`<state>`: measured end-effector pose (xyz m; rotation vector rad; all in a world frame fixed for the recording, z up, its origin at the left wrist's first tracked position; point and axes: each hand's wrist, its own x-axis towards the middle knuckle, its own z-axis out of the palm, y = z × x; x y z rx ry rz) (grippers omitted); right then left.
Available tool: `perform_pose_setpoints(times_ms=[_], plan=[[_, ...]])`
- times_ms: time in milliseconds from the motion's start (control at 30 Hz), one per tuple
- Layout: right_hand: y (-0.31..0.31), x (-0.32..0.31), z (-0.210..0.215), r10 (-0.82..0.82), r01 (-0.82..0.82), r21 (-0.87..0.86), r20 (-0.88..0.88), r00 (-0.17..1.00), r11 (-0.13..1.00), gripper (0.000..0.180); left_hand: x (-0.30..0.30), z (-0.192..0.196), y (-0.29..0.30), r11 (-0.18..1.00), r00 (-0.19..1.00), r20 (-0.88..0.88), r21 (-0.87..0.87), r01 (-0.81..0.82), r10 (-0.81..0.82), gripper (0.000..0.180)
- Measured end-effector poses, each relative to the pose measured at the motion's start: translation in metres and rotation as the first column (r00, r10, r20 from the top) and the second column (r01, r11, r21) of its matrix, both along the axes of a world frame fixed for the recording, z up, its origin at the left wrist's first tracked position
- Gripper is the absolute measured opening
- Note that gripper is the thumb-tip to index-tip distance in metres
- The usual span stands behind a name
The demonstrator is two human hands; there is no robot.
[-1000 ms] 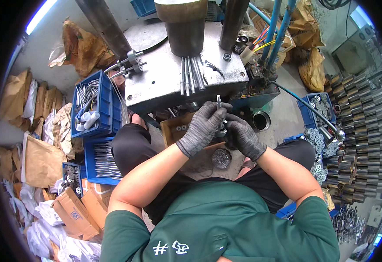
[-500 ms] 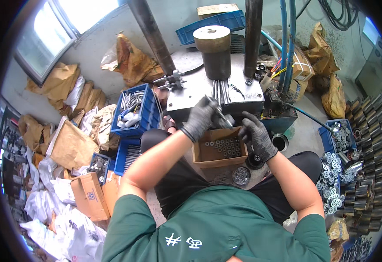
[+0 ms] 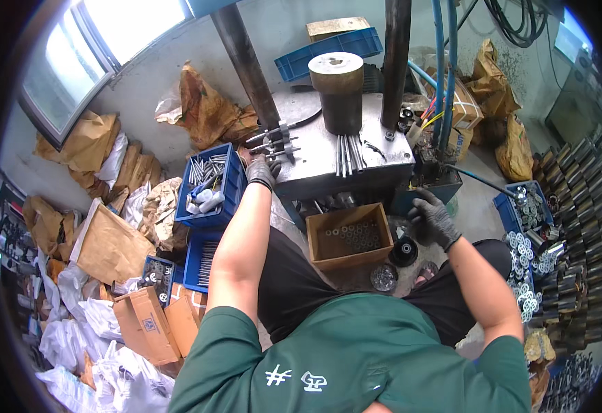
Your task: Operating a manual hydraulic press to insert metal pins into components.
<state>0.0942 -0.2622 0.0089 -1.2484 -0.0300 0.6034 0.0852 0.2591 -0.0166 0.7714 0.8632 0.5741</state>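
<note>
Counted: one dark-grey-gloved left hand (image 3: 263,172), one matching right hand (image 3: 433,219), one open brown cardboard box (image 3: 352,260), one cluster of silver shaft-and-disc metal parts (image 3: 288,146). The cluster lies just beyond your left hand; the box, between your hands, nearer the right. Your left hand's grip cannot be told; your right is half open, fingers loosely curled, visibly holding nothing.

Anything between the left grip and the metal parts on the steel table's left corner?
Nothing visible stands between them: the left grip is right beside the metal parts, though whether it touches them is unclear. The blue bin sits off to its left, outside that gap.
</note>
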Motion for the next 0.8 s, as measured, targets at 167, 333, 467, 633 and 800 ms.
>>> perform_pose_setpoints(times_ms=[167, 333, 467, 633, 800], plan=[[-0.051, 0.014, 0.030, 0.321, -0.193, -0.520, 0.168, 0.932, 0.832, 0.051, -0.020, 0.011, 0.014, 0.744, 0.930, -0.340, 0.655, 0.132, 0.135, 0.030], [-0.052, 0.039, 0.083, 0.511, -0.276, -0.786, 0.059, 0.857, 0.554, 0.046, -0.028, 0.069, -0.050, 0.045, 0.716, -0.625, 0.762, 0.646, 0.311, 0.058], [-0.017, 0.053, 0.074, 0.757, -0.172, -0.892, 0.237, 0.609, 0.419, 0.042, -0.019, 0.042, -0.052, -0.101, 0.666, -0.588, 0.710, 0.696, 0.459, 0.067], [0.032, 0.051, 0.061, 0.943, -0.191, -0.981, -0.091, 0.321, -0.030, 0.047, -0.013, 0.037, -0.065, -0.074, 0.601, -0.647, 0.650, 0.756, 0.469, 0.065], [0.051, 0.057, 0.021, 0.984, -0.231, -0.967, 0.065, 0.168, 0.103, 0.044, -0.011, 0.032, -0.076, -0.185, 0.801, -0.353, 0.853, 0.488, 0.483, 0.059]])
